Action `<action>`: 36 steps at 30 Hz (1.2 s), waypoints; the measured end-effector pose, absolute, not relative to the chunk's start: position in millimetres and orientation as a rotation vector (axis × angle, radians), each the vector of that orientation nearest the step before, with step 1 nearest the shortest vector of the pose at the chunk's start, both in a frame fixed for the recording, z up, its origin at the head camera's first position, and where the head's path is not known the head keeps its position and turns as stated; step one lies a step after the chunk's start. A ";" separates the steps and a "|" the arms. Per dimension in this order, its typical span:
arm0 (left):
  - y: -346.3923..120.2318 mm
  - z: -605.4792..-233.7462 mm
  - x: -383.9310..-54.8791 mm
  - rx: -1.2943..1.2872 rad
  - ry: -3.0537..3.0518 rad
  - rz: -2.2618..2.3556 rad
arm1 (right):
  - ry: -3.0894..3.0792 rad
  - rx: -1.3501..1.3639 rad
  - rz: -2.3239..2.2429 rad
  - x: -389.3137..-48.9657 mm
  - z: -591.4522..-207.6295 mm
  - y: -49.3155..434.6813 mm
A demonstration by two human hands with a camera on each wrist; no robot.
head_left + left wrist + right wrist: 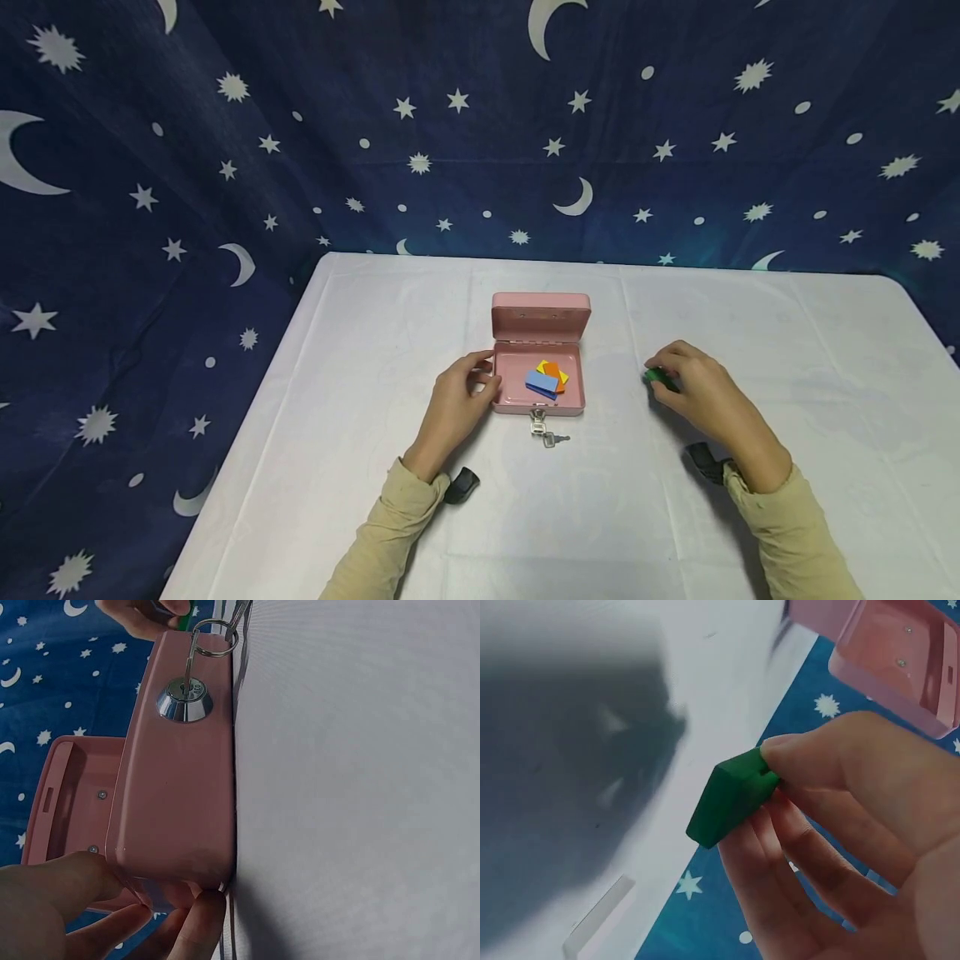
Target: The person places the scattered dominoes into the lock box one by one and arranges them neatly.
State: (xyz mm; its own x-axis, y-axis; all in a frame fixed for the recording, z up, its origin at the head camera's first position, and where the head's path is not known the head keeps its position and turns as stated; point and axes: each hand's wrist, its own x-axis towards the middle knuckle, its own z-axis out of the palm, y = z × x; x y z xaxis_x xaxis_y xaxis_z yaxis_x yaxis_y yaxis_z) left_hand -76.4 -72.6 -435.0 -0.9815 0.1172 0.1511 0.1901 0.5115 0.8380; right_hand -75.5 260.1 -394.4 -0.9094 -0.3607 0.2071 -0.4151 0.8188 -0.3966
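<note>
1. The right hand [693, 387] pinches a small green block [733, 796] between thumb and fingers, with no gap left around it; part of the block juts past the fingertips.
2. That block is to the right of the pink box [510, 367], well apart from it. Whether it touches the table cannot be told.
3. The left hand [457, 396], its fingers loosely bent and spread, touches the box's left side, the thumb by the rim near the front corner. It steadies nothing else.
4. Inside the box, right of its middle, lie flat pieces in an overlapping heap: a light blue piece [542, 381] over a darker blue one [552, 395], an orange piece [552, 369] and a yellow piece [564, 378].
5. The lid [542, 323] stands raised at the back. A key [188, 664] sits in the front lock [184, 705]; a second key [562, 438] shows just in front.
6. Beneath is a white table [360, 375]; behind it, a blue star-and-moon curtain [487, 179].
</note>
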 end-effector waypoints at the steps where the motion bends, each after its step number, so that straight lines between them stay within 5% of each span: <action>1: -72.5 -434.9 -76.3 -0.274 -2.663 -1.489 | -2.880 0.619 0.679 -75.7 -393.6 258.2; 36: -72.2 -436.6 -76.9 -0.283 -2.663 -1.481 | -2.863 0.672 0.755 -91.2 -376.5 208.9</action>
